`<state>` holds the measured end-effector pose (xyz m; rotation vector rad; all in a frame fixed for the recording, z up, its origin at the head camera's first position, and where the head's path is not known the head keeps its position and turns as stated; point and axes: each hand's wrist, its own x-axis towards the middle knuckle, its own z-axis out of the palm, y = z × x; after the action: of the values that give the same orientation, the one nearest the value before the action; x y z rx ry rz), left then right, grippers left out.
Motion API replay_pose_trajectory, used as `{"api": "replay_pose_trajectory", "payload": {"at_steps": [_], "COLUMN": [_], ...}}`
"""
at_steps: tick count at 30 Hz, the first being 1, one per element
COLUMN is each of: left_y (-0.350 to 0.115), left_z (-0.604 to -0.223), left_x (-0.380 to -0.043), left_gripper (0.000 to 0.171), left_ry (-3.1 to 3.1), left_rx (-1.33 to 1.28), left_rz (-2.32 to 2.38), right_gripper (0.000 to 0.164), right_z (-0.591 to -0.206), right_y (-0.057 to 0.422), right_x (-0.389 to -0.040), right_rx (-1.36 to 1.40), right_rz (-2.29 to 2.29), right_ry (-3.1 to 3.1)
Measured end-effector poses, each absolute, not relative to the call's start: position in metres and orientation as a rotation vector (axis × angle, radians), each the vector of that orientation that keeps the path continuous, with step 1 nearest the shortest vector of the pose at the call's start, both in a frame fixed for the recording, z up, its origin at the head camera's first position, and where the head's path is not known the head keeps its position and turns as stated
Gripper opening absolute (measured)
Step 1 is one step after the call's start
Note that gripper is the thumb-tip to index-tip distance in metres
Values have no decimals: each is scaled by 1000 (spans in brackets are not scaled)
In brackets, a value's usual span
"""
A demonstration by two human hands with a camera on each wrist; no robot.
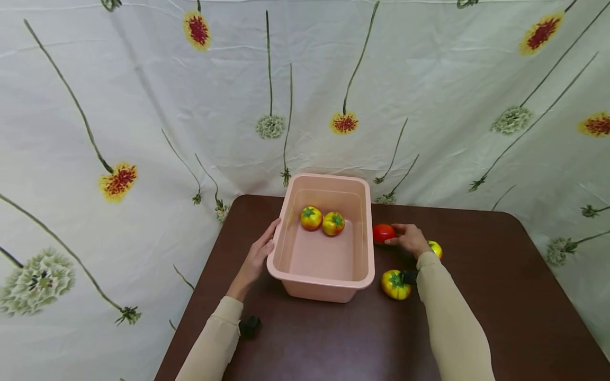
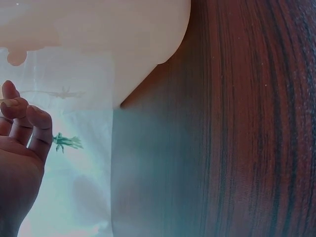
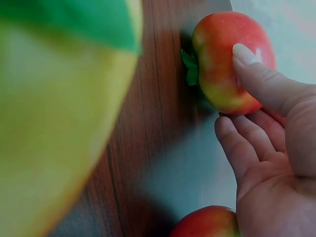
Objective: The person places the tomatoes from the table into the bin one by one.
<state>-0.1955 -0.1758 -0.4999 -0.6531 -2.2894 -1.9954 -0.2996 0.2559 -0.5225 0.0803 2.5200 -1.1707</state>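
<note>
The right hand [image 1: 412,241] holds the red fruit [image 1: 383,233], thumb on its side and fingers reaching beneath and behind it; the leafy end points away from the palm. That fruit lies on the worktop [image 1: 343,338], just beside the right wall of the pink tub [image 1: 316,291]; whether it touches the tub cannot be told. The fruit looks smooth and rounded, so a firm, even squeeze across its widest part should serve better than a tight pinch near the edge. With the wall so near, any lift would best go straight up first, to spare the rim a knock. Mind the wrist too: the near yellow fruit [image 1: 394,286] sits right by the black wrist camera [image 1: 410,277], and a low sideways swing could roll it. Another fruit [image 1: 436,248] shows partly behind the wrist. The left hand [image 1: 257,254] rests at the tub's left rim, fingers loosely bent rather than wrapped round it; light, steady pressure there should stop the tub sliding. Inside, the left yellow fruit [image 1: 311,218] and right yellow fruit [image 1: 333,224] sit toward the far end, leaving bare floor nearer the person
</note>
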Motion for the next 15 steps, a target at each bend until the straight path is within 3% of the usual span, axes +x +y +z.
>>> {"api": "replay_pose_trajectory", "payload": {"at_steps": [7, 15], "left_y": [-172, -178], "left_z": [-485, -515], "left_x": [-189, -202], "left_gripper": [54, 54], "left_ry": [-2318, -2266], "left_rx": [-650, -656], "left_rz": [-1961, -2016], "right_gripper": [70, 69], "right_z": [-522, -515], "right_y": [258, 255], "right_x": [-302, -308], "right_rx": [80, 91], "right_rz": [-1219, -1313], "right_ry": [2541, 2543]}}
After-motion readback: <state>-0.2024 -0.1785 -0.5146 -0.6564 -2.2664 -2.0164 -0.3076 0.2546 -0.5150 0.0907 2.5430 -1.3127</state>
